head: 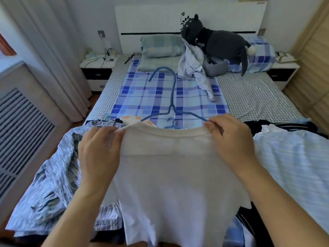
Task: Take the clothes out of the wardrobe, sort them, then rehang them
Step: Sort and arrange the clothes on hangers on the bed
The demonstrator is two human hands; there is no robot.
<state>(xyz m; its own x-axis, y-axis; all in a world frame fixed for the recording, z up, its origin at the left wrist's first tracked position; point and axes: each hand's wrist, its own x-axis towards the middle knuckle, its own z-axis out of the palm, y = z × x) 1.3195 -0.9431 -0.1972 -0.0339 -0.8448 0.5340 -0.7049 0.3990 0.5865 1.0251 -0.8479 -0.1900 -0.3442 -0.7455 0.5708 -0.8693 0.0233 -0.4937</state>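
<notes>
The left hand's (99,150) fingertips (119,131) are pressed together and pinch the left shoulder edge of a white T-shirt (170,175); the fingers are curled, the back of the hand faces the camera, and the forearm runs down toward the lower left corner of the view. The right hand (231,139) mirrors it: thumb and forefinger (210,123) pinch the right shoulder edge where it meets the end of a blue wire hanger (173,97), the other fingers are folded behind, and the forearm stretches to the lower right.

The T-shirt hangs spread flat between the two hands, held up over the foot of the bed (249,97), its neckline at the top and its hem low in the view. The hanger's shoulders rise just above the collar and its long neck and hook stand upright beyond.

Left of the shirt lies a blue-and-grey streaked garment (53,175); right of it lies a pale blue striped shirt (293,163) with dark clothing (277,125) behind. More hangers (105,119) lie near the left garment. Farther up the plaid sheet (142,93) is a crumpled pale garment (194,68), beside a dark grey plush toy (217,41) and a pillow (160,45) against the headboard (151,18).
</notes>
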